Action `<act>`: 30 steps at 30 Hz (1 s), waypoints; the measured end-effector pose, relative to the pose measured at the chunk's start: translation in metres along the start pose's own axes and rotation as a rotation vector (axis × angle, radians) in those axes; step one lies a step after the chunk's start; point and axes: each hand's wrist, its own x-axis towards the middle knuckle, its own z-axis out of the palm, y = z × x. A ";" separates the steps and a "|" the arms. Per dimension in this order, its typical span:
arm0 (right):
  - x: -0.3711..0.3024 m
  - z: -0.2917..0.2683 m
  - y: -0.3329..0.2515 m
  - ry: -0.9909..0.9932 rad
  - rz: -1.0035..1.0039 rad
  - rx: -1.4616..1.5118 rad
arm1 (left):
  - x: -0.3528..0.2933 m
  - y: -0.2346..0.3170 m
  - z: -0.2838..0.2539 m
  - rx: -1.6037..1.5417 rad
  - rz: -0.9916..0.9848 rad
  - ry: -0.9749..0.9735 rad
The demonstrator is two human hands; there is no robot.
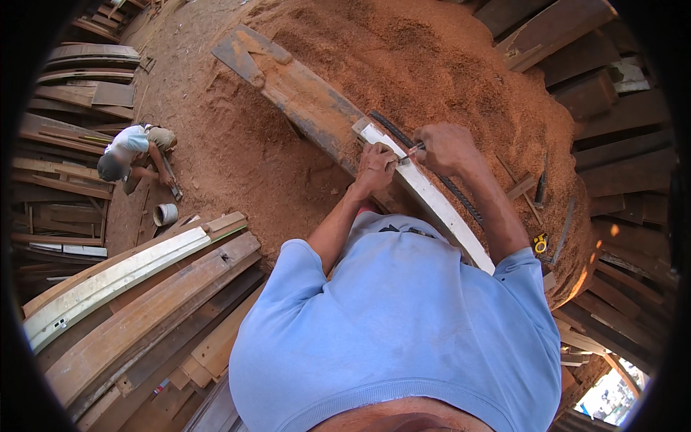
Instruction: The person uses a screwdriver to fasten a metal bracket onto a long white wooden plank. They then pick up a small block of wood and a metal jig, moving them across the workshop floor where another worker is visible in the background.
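A long white-painted wooden bar (440,204) slants from a worn plank bench (311,97) toward my body. My left hand (376,169) is closed over the bar near its far end, fingers curled beside a small dark slot. In my closed right hand (448,147) is a slim tool with a dark shaft (413,150), perhaps a screwdriver. Its shaft points at the bar, close to my left fingertips. My fist hides the handle. A dark ribbed metal rod (461,196) lies along the bar's right side, passing beneath my right wrist.
Reddish sawdust (432,57) heaps around the bench. A yellow tape measure (540,243) and a metal square (563,234) lie at right. Stacked boards (155,309) fill the left. Another person (137,147) crouches far left beside a white bucket (165,214).
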 end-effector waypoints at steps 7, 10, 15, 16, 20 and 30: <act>0.003 0.001 0.003 0.009 -0.032 -0.007 | 0.001 -0.001 0.001 -0.001 0.016 -0.002; 0.003 0.001 0.002 0.003 -0.050 -0.013 | 0.001 -0.001 0.000 -0.006 0.014 -0.004; 0.007 0.003 0.005 0.019 -0.061 0.000 | 0.001 0.001 -0.001 0.006 -0.008 -0.007; 0.007 0.003 0.005 0.020 -0.063 -0.007 | 0.001 0.001 -0.001 0.003 -0.003 -0.012; 0.006 0.000 0.004 0.011 -0.064 -0.008 | 0.001 -0.001 -0.001 0.012 0.006 -0.022; 0.009 0.003 0.007 0.063 -0.057 0.021 | 0.003 -0.004 0.000 0.014 0.042 -0.028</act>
